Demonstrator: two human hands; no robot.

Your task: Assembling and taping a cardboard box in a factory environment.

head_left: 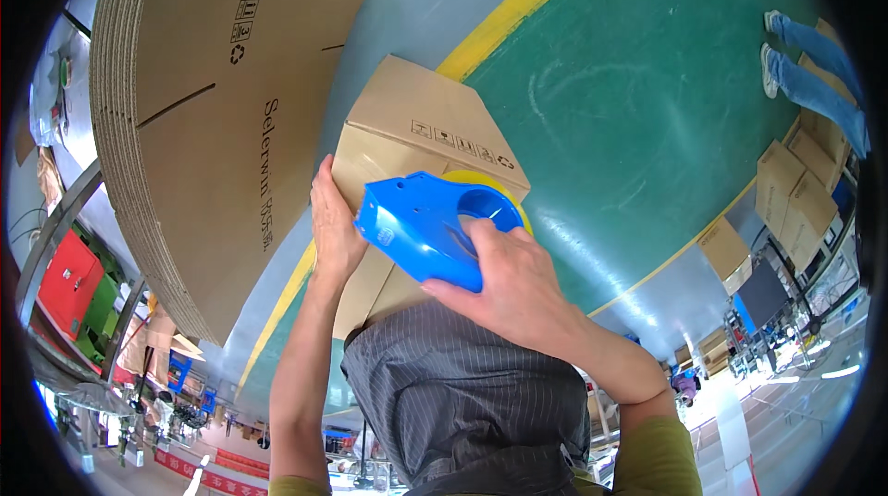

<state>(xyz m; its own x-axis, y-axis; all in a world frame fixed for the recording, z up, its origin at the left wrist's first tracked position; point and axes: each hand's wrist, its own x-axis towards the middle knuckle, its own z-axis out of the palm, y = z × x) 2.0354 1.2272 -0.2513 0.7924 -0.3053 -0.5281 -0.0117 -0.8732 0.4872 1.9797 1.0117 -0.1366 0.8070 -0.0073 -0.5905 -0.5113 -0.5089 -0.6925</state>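
Observation:
A brown cardboard box (425, 112) stands before me, against my dark striped apron. My right hand (504, 279) grips a blue tape dispenser (421, 219), with a finger through its round opening. A roll of yellowish tape (518, 200) shows along the dispenser's far edge. The dispenser is over the box top and hides part of it. My left hand (335, 223) lies flat along the left side of the box, fingers stretched out and pointing away from me. Whether the dispenser touches the box I cannot tell.
Flat cardboard sheets (231, 126) are stacked close on the left. Yellow lines (523, 6) edge the green floor (638, 108). At the far right a person in jeans (819, 57) stands near several cartons (791, 191). A red case (69, 279) sits behind a metal frame at left.

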